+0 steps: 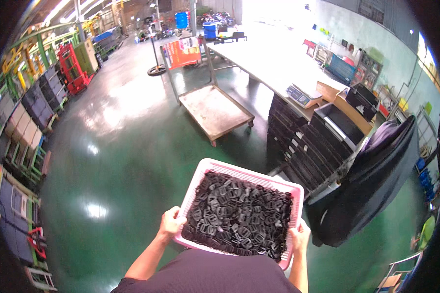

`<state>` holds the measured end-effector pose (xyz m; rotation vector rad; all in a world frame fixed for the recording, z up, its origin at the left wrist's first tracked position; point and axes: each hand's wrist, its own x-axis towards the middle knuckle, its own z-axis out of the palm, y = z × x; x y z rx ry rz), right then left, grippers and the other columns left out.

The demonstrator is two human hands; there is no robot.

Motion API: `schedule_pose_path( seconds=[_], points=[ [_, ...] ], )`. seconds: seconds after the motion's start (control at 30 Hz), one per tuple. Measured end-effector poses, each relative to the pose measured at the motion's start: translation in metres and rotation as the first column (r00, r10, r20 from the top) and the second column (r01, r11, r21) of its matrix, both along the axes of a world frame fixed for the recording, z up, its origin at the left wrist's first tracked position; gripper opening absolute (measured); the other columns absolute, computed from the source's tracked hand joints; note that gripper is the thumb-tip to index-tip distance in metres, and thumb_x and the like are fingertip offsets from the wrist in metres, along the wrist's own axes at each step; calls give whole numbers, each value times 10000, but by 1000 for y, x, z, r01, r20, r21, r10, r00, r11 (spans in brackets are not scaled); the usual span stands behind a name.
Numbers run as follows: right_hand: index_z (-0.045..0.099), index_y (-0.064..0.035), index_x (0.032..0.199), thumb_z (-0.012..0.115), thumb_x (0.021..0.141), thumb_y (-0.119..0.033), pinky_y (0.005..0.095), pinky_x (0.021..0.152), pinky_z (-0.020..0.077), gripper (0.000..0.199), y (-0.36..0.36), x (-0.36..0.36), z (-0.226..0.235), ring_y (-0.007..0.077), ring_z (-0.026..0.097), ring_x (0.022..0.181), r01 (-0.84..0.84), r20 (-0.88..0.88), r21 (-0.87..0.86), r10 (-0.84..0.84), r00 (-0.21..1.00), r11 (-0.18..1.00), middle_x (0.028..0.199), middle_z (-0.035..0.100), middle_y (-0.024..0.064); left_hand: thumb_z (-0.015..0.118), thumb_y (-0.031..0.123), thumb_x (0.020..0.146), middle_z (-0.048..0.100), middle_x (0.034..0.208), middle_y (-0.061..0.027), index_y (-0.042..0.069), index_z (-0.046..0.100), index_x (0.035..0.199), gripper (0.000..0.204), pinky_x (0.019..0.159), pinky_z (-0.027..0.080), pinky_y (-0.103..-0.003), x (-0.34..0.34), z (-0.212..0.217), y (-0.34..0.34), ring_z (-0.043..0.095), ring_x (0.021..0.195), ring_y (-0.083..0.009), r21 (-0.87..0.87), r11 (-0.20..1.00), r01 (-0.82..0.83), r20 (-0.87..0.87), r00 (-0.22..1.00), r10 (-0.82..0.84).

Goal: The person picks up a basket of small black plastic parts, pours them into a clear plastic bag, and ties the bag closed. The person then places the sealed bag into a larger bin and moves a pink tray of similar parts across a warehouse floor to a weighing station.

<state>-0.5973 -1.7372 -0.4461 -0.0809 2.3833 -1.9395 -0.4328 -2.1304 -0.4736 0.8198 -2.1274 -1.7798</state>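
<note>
A pink plastic basket (298,193) is held level in front of my body, over the green floor. Black plastic buckles (234,212) fill it in a loose heap. My left hand (171,222) is closed on the basket's left rim, its fingers wrapped under the edge. On the opposite side my right hand (299,237) grips the right rim, with some fingers hidden behind the wall. The basket's near edge comes close to my dark shirt.
Ahead stands a flat metal trolley (215,111). To the right are stacked black crates (322,141), a cloth-draped object (371,180) and a long table (259,63) bearing a scale (303,94). A red hand stacker (73,68) and racks line the left.
</note>
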Motion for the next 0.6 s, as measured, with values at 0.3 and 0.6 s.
schedule_pose_path(
  seconds=[0.3,0.6],
  points=[
    [592,18,1045,499,663,23,201,636,410,394,-37,-93,14,62,499,688,14,-69,61,-10,998,998,792,563,-20,597,66,670,563,650,10,39,541,727,84,532,419,-251,-95,-2,-36,508,588,-73,149,989,16,-31,999,-11],
    [598,10,1074,504,678,-28,234,692,433,408,-83,-145,47,98,512,718,-75,-118,242,106,987,967,799,565,7,547,6,645,521,644,23,55,515,701,81,527,380,-218,-125,23,-52,462,578,-58,188,977,-98,-12,995,103]
  ],
)
